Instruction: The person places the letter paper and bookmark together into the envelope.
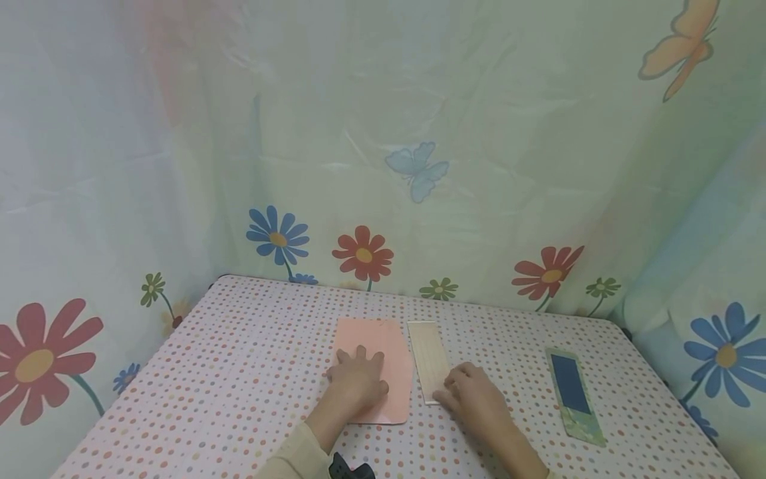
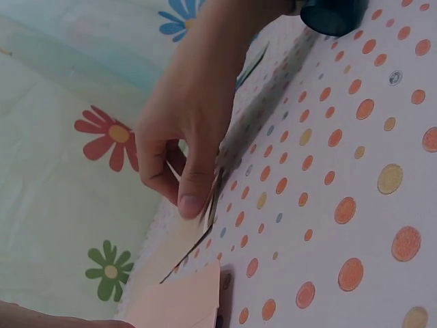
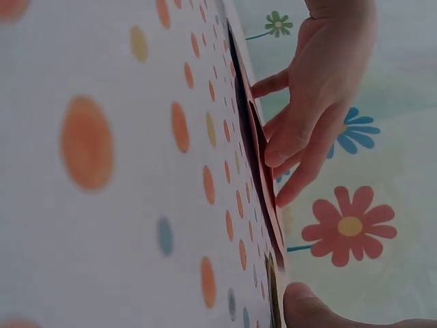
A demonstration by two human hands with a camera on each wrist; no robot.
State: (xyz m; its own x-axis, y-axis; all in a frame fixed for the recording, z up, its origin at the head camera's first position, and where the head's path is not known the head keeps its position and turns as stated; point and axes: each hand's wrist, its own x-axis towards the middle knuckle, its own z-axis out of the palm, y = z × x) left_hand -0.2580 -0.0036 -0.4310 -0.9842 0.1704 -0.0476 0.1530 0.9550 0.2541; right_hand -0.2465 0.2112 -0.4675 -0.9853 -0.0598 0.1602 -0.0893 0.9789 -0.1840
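Cream strip (image 1: 429, 356), long axis fore-aft, lies just L of nearer R hand (image 1: 480, 404), fingers pinching nr. R edge; L hand (image 1: 357, 382) splayed on pink card (image 1: 397, 364).

Worktop (image 1: 239, 372): pale, with lots of little round spots, mostly orange, some blue and some yellow.
Pink sheet (image 1: 397, 366): lies flat near the middle of the worktop.
Cream strip (image 1: 427, 356): long and thin, on the worktop just beside the pink sheet, on its right.
Green piece (image 1: 583, 426): long, with a big dark blue patch (image 1: 570, 384), lies well apart from the others, over on the right.
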